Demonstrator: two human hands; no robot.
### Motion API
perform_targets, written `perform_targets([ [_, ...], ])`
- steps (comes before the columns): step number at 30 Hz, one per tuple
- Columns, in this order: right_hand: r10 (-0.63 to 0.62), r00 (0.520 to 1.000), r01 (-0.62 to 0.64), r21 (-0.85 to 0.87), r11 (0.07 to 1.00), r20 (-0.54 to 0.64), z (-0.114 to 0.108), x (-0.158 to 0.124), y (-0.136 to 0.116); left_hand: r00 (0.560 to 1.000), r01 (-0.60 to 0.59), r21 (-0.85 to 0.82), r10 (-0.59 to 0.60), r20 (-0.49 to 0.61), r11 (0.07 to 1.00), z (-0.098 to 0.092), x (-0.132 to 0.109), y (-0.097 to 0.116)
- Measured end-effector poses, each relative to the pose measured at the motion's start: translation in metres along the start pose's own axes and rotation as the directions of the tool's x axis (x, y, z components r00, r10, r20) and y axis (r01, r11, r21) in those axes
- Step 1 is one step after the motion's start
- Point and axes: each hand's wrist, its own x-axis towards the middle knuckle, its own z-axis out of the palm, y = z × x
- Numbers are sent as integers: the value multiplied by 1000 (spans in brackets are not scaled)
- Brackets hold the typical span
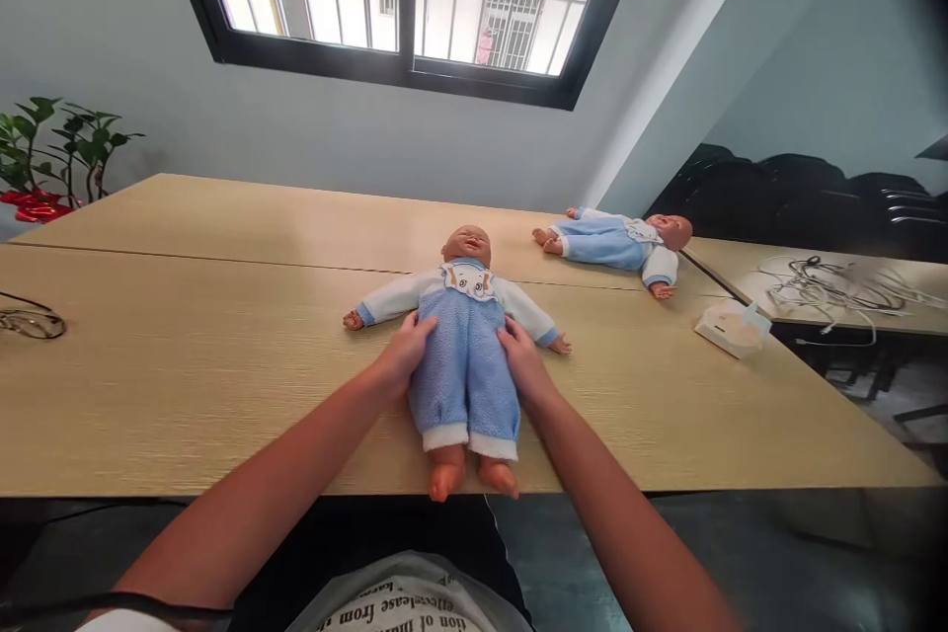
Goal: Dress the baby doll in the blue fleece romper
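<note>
A baby doll (pixel 466 346) in a blue and white outfit lies face up on the table, its head pointing away from me and its feet at the near edge. Its arms are spread out to both sides. My left hand (pixel 406 348) grips the doll's waist from the left, thumb on top of the blue cloth. On the opposite side my right hand (pixel 524 360) holds the waist the same way. The undersides of both hands' fingers are hidden beneath or behind the doll.
A second, similar doll (pixel 611 242) lies at the back right. Nearer is a white tissue box (pixel 733 328). Tangled cables (pixel 836 284) lie on a side table; another cable (pixel 34 321) is at the far left. A potted plant (pixel 63 153) stands beyond the wooden table (pixel 222 365).
</note>
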Motion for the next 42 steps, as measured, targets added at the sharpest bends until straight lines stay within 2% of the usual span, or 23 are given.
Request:
perform_targets([
  [2, -70, 996, 66, -58, 996, -59, -1, -1, 2, 1000, -17, 65, 18, -16, 998, 7, -7, -2],
  [5, -166, 974, 160, -56, 986, -152, -2, 4, -1, 984, -117, 208, 141, -108, 971, 13, -10, -1],
  [8, -226, 972, 220, -89, 972, -71, 0, 13, -5, 980, -151, 283, 182, -83, 947, 16, -6, 1],
  [10, -218, 976, 213, -178, 961, -8, 1, 17, -6, 978, -164, 360, 199, -62, 918, 12, -3, 5],
  [11, -224, 975, 216, -248, 944, -5, 0, 19, -7, 966, -194, 433, 249, -73, 880, 8, -2, 8],
  [13, -302, 953, 266, -439, 858, -12, -4, 24, -12, 894, -314, 634, 445, -52, 706, -4, 1, 18],
  [14, -373, 928, 315, -550, 773, 8, -8, 28, -15, 838, -391, 731, 544, 32, 560, -10, 4, 23],
  [15, -444, 894, 373, -653, 659, 62, -12, 31, -18, 780, -465, 797, 605, 163, 385, -17, 8, 29],
  [17, -517, 822, 479, -782, 400, 238, -21, 40, -24, 690, -572, 819, 575, 441, 58, -31, 19, 40],
  [18, -509, 799, 511, -810, 290, 322, -27, 43, -26, 673, -592, 804, 515, 531, -55, -39, 25, 43],
  [19, -479, 791, 523, -827, 205, 382, -33, 46, -26, 677, -592, 795, 455, 579, -131, -47, 31, 45],
  [21, -386, 815, 503, -858, 100, 433, -50, 48, -23, 728, -547, 814, 369, 578, -195, -67, 40, 45],
  [23, -300, 859, 451, -891, 57, 416, -71, 45, -17, 789, -495, 848, 310, 531, -192, -91, 44, 42],
  [25, -249, 890, 403, -914, 36, 382, -93, 37, -12, 830, -452, 875, 277, 483, -173, -117, 42, 40],
  [27, -241, 905, 366, -931, 14, 352, -108, 28, -12, 854, -417, 894, 266, 447, -164, -137, 37, 40],
  [29, -251, 906, 354, -935, 8, 341, -112, 26, -17, 868, -394, 907, 265, 421, -150, -144, 34, 44],
  [30, -258, 906, 354, -935, 32, 335, -108, 28, -21, 873, -384, 914, 272, 405, -127, -140, 35, 48],
  [32, -251, 917, 356, -918, 175, 308, -90, 41, -31, 882, -391, 920, 279, 380, -20, -120, 43, 56],
  [34, -211, 933, 350, -866, 358, 290, -64, 64, -41, 883, -434, 890, 260, 390, 138, -87, 59, 64],
  [35, -183, 936, 350, -840, 415, 299, -50, 76, -46, 873, -471, 864, 235, 428, 177, -69, 70, 67],
  [37, -121, 930, 362, -806, 469, 347, -27, 99, -52, 854, -517, 826, 196, 481, 226, -37, 92, 70],
  [39, -67, 920, 367, -794, 484, 385, -15, 115, -53, 843, -537, 803, 139, 519, 258, -17, 112, 70],
  [42, -41, 932, 333, -807, 488, 360, -15, 124, -50, 844, -528, 799, 72, 531, 287, -11, 130, 66],
])
